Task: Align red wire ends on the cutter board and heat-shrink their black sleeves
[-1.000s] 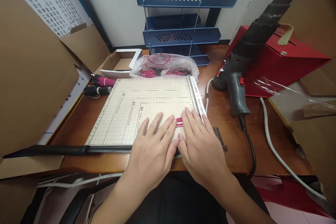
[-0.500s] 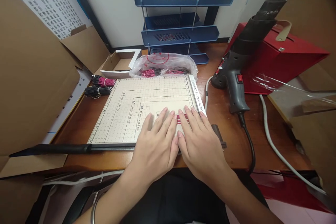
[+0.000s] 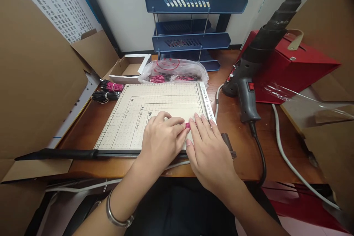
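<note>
Short pink wires [image 3: 188, 125] lie side by side on the cream, grid-marked board of a paper cutter [image 3: 121, 118]. The thumb and bent fingers of my left hand [image 3: 163, 132] close on the left end of the wires. My right hand [image 3: 208, 142] lies flat over their right part, fingers stretched towards the cutter's white ruler edge [image 3: 206, 101]. Both palms hide much of the wires, so their ends cannot be seen. Down along the near edge of the board rests the cutter's black handle [image 3: 69, 153].
Behind the board sits a plastic bag [image 3: 174, 72] of pink and black wires, beside an open small box [image 3: 129, 67]. Tied wire bundles [image 3: 106, 96] lie left. A heat gun [image 3: 249, 81] stands right, before a red box [image 3: 298, 70]. A blue rack [image 3: 190, 40] is behind.
My left hand has gone from lying flat to bent fingers pinching the wires, which now sit closer together. The right hand stays flat on the board. The view has shifted slightly.
</note>
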The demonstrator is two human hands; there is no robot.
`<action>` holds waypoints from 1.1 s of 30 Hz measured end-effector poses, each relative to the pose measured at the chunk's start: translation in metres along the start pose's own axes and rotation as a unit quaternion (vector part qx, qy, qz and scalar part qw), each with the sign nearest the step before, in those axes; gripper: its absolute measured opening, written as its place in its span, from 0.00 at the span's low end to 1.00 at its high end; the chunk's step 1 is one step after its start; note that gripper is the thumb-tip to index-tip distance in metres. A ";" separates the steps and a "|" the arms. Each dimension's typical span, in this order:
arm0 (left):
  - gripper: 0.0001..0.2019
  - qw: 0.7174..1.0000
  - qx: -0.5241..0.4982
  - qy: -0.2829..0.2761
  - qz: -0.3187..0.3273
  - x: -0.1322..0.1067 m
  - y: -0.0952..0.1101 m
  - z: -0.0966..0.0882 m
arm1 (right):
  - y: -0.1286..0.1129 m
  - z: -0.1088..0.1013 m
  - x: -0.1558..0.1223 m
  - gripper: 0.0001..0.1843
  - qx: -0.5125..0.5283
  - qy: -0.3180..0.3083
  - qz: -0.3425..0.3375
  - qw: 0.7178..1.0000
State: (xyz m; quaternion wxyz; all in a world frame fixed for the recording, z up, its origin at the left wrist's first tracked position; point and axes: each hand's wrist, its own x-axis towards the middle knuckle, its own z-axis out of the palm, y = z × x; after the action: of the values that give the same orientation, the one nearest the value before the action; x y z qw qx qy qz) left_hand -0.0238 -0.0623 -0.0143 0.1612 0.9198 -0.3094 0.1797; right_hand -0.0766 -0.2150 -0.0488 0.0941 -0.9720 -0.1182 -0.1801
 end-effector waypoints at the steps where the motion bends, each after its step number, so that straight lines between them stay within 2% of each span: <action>1: 0.11 1.000 0.003 0.006 -0.002 -0.001 0.001 0.001 | 0.000 0.000 0.000 0.29 0.002 0.001 -0.001 1.000; 8: 0.12 0.998 0.010 0.043 -0.050 -0.008 0.008 0.009 | 0.000 -0.001 0.000 0.29 0.007 -0.003 -0.006 1.000; 12: 0.11 0.996 0.010 0.066 -0.061 -0.020 0.012 0.010 | -0.001 -0.001 0.001 0.30 0.000 -0.002 -0.002 1.000; 15: 0.18 0.994 0.021 0.072 -0.078 -0.035 0.016 0.001 | -0.002 -0.001 0.001 0.30 -0.004 0.004 -0.002 1.000; 17: 0.23 0.994 0.035 0.059 -0.090 -0.045 0.019 -0.006 | -0.001 -0.001 0.001 0.30 -0.007 0.007 -0.007 1.000; 20: 0.25 0.995 0.051 0.007 -0.086 -0.052 0.023 -0.010 | 0.000 0.000 0.000 0.30 -0.012 0.002 -0.006 1.000; 23: 0.25 0.993 0.069 -0.032 -0.087 -0.051 0.024 -0.006 | 0.000 0.001 -0.001 0.30 -0.017 0.004 -0.006 1.000; 27: 0.24 0.991 0.089 -0.054 -0.089 -0.045 0.024 -0.002 | -0.001 0.002 -0.002 0.30 -0.020 0.006 -0.002 1.000; 29: 0.24 0.993 0.079 -0.044 -0.075 -0.042 0.024 -0.004 | -0.001 0.001 -0.001 0.30 -0.020 0.006 0.001 1.000; 33: 0.20 0.996 0.050 0.019 -0.077 -0.033 0.022 -0.009 | -0.002 0.001 0.000 0.30 -0.019 0.008 0.000 1.000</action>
State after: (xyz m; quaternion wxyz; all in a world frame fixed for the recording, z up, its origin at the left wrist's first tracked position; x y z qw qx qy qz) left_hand -0.0641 -0.0589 -0.0161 0.1342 0.9442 -0.2251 0.1993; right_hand -0.0772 -0.2129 -0.0492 0.0761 -0.9722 -0.1140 -0.1900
